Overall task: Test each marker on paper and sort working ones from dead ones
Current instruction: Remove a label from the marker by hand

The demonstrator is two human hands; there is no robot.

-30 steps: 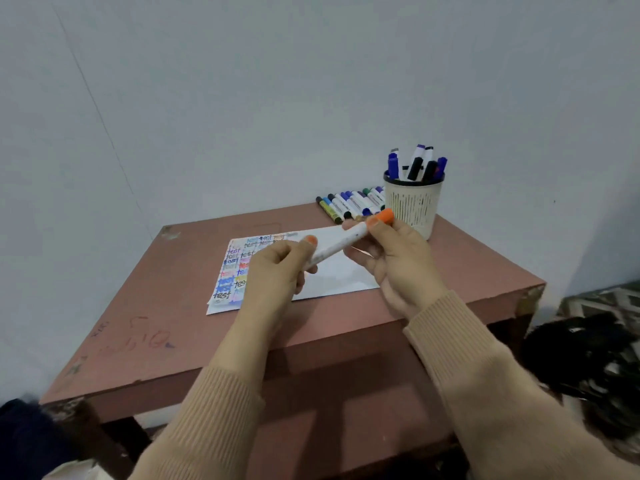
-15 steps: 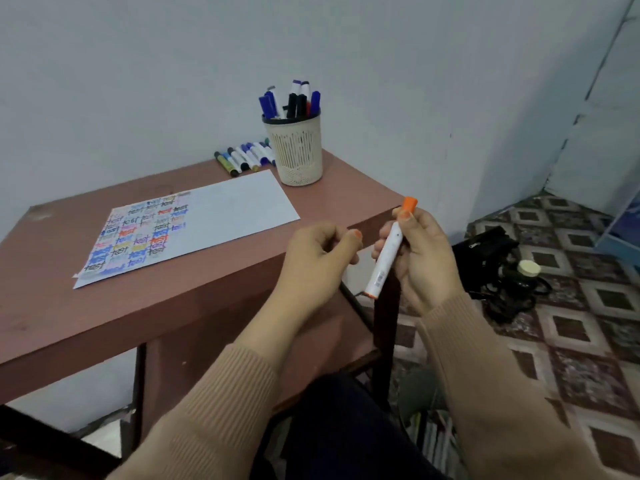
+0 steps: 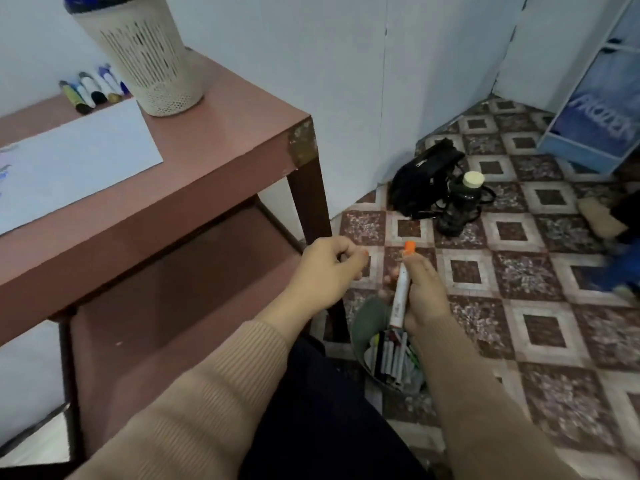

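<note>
My right hand (image 3: 420, 292) grips a white marker with an orange cap (image 3: 401, 289), held nearly upright with the cap up, right above a green bin (image 3: 367, 320) on the floor that holds several markers. My left hand (image 3: 325, 271) hovers beside it with curled fingers and holds nothing. On the brown table (image 3: 221, 140) lies the white test paper (image 3: 79, 157), a cream mesh cup (image 3: 145, 57) with markers, and a row of several markers (image 3: 91, 90) behind the paper.
A black bag (image 3: 422, 174) and a dark bottle with a pale lid (image 3: 464, 199) sit on the tiled floor by the wall. A blue box (image 3: 595, 109) stands at the far right. The table's lower shelf (image 3: 194, 289) is in front of my knees.
My view swung right and down from the table to the floor. My right hand carried the orange-capped marker off the table to above the bin; my left hand let go of it.
</note>
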